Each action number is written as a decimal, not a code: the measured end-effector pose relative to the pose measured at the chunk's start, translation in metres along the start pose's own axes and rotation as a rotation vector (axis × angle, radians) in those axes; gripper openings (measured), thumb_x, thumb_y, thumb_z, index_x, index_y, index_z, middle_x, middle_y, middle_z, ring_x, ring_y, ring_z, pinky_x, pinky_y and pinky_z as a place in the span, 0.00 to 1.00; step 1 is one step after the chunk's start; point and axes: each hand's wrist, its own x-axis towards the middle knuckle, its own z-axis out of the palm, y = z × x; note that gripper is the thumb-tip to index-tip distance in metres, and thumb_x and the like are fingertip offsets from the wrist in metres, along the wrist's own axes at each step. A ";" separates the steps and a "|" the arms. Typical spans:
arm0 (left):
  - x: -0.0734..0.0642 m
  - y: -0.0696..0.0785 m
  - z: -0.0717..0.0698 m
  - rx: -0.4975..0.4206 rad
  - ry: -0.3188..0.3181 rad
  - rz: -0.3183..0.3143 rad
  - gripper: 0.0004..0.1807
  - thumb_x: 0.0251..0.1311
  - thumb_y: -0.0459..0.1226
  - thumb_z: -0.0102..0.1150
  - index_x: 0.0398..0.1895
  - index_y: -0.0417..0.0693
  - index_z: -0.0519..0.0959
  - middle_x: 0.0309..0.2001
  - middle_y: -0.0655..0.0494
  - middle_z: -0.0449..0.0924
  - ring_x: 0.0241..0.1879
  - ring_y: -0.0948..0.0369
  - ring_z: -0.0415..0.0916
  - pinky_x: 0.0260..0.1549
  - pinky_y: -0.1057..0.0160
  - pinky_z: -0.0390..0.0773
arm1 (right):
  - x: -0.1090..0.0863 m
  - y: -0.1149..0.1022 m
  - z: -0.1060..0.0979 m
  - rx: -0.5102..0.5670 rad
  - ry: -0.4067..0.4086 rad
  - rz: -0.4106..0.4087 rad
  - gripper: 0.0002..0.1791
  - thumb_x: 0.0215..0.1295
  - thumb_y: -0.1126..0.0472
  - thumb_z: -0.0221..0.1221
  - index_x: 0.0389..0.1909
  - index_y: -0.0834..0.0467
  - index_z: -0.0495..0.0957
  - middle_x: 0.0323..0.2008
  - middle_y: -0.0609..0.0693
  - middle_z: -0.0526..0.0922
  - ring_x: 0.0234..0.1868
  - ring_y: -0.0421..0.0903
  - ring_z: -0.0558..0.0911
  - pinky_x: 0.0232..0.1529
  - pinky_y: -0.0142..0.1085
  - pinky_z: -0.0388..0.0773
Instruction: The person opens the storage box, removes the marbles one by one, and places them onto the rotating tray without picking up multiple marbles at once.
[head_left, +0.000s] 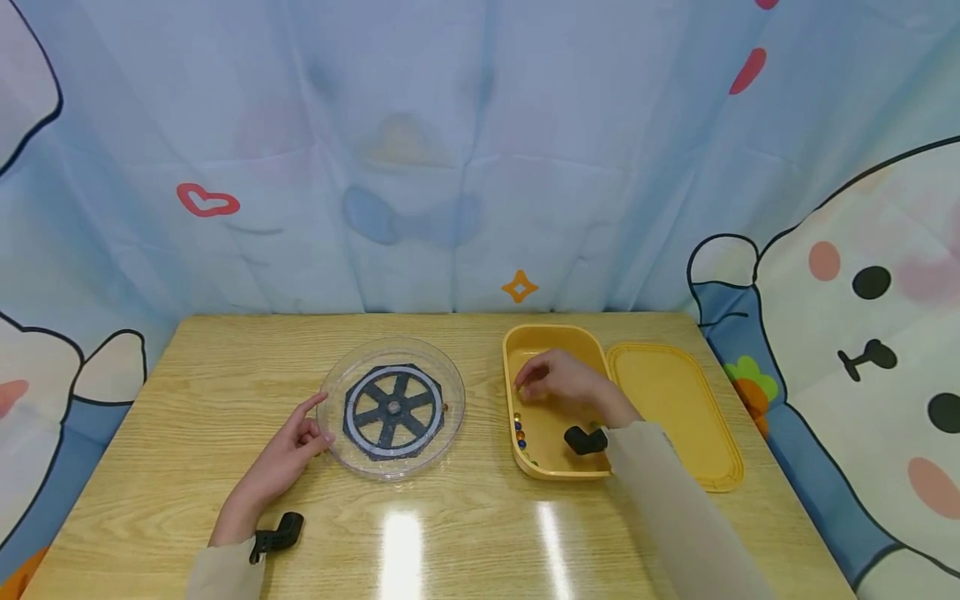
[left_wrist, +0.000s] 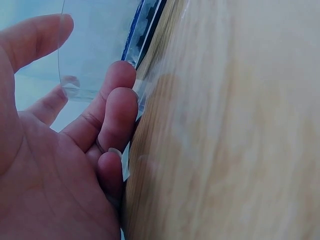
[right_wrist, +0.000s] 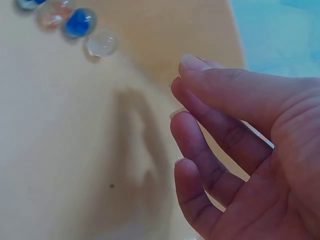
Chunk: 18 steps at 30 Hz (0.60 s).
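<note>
On the left of the table, a clear round dish [head_left: 352,364] holds a dark octagonal piece with a spoked wheel pattern [head_left: 393,408]. A small amber marble [head_left: 446,407] shows at its right side. My left hand [head_left: 288,450] rests against the dish's left edge, thumb and index finger spread along it; the left wrist view shows the other fingers bent low beside the clear wall [left_wrist: 92,50]. Over a yellow box [head_left: 555,473] hovers my right hand [head_left: 558,377], fingers loosely bent, thumb near the index fingertip, nothing visible between them. Several glass marbles [right_wrist: 80,22] lie along the box's left side.
A yellow lid [head_left: 678,412] lies flat on the table, right of the box and touching or nearly touching it. The wooden table [head_left: 465,525] ends at the back against a printed curtain [head_left: 450,208]. Each wrist carries a black camera [head_left: 585,440].
</note>
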 end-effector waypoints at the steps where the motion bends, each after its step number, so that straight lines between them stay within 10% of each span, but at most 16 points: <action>1: 0.000 0.000 0.000 0.001 0.000 -0.002 0.35 0.70 0.38 0.58 0.77 0.48 0.55 0.35 0.49 0.70 0.30 0.60 0.64 0.32 0.64 0.66 | -0.001 -0.001 -0.001 0.006 0.010 0.001 0.07 0.61 0.66 0.68 0.40 0.62 0.85 0.36 0.49 0.85 0.39 0.45 0.81 0.45 0.38 0.76; 18: 0.000 0.000 0.001 -0.003 0.006 -0.007 0.35 0.70 0.38 0.58 0.77 0.48 0.55 0.35 0.50 0.70 0.30 0.60 0.64 0.33 0.64 0.66 | -0.013 -0.035 -0.005 0.080 0.207 -0.090 0.11 0.64 0.60 0.67 0.45 0.59 0.85 0.43 0.50 0.85 0.45 0.48 0.81 0.47 0.44 0.77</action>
